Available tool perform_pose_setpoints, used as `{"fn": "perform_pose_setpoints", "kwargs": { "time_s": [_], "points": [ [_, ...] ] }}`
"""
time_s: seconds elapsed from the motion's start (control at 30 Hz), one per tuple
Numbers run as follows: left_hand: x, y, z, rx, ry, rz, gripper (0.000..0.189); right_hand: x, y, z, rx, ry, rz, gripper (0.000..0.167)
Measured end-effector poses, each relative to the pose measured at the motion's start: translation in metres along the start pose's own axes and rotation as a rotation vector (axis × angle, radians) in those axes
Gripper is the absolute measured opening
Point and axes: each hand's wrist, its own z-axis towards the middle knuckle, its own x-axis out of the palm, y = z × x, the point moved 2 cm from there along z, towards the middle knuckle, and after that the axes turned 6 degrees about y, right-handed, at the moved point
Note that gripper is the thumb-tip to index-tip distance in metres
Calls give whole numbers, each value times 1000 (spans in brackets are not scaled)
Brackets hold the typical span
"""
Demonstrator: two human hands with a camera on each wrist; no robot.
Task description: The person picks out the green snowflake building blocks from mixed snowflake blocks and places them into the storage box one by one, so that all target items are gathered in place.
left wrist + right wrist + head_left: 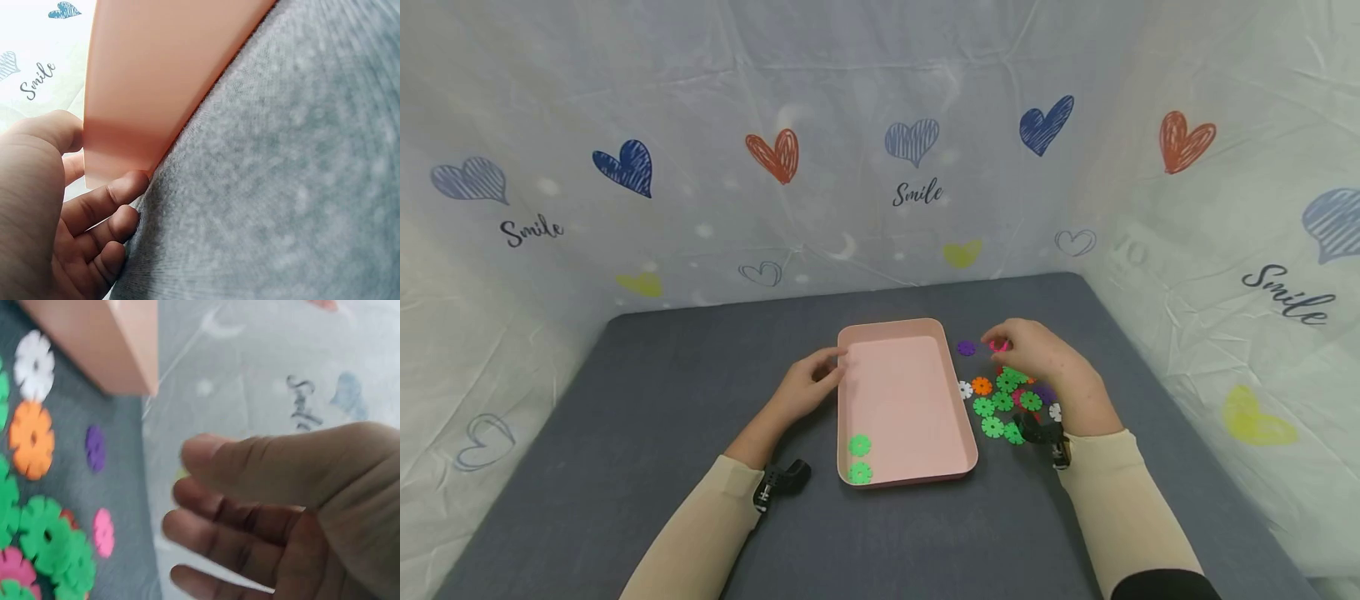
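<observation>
My left hand (808, 383) is at the left long side of a pink rectangular tray (898, 400). In the left wrist view its thumb and a finger are over the rim, while another finger meets the tray's outer wall (169, 69). Two green snowflake discs (860, 446) lie in the tray's near left corner. My right hand (1041, 358) hovers over loose discs right of the tray, fingers loosely bent and nothing between them. Below its fingertips lies a pink disc (104, 532), with a purple disc (95, 448) close by.
Several green discs (1002, 401) lie in a loose pile right of the tray, with an orange disc (981, 386) and a white disc (966, 389) at its left. The dark grey tabletop (700, 417) meets a curtain (850, 217) printed with hearts at the back and sides.
</observation>
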Motion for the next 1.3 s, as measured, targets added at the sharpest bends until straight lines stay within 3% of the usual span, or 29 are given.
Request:
{"fn": "perform_pose_setpoints", "kwargs": {
  "time_s": [0.2,0.37,0.6,0.8,0.93,1.0,1.13,1.3],
  "points": [
    [1,1,1,-22,-2,-6,40,4,-26,3,155,53,-31,42],
    [2,1,1,-13,-4,-18,39,8,-38,4,235,54,-31,45],
    [1,1,1,-10,0,-7,40,10,-47,5,275,28,24,11],
    [1,0,0,-13,0,-11,40,2,-45,2,201,-38,43,10],
    [1,0,0,1,-7,0,40,-6,-33,-4,144,-60,131,27],
    [1,0,-1,7,-10,1,40,-9,-23,-6,121,-61,215,36],
    [0,0,-1,11,-13,-3,40,-10,6,-8,51,-83,397,40],
    [0,1,0,16,-15,-8,40,-4,45,-10,-45,-112,521,43]
  ]
}}
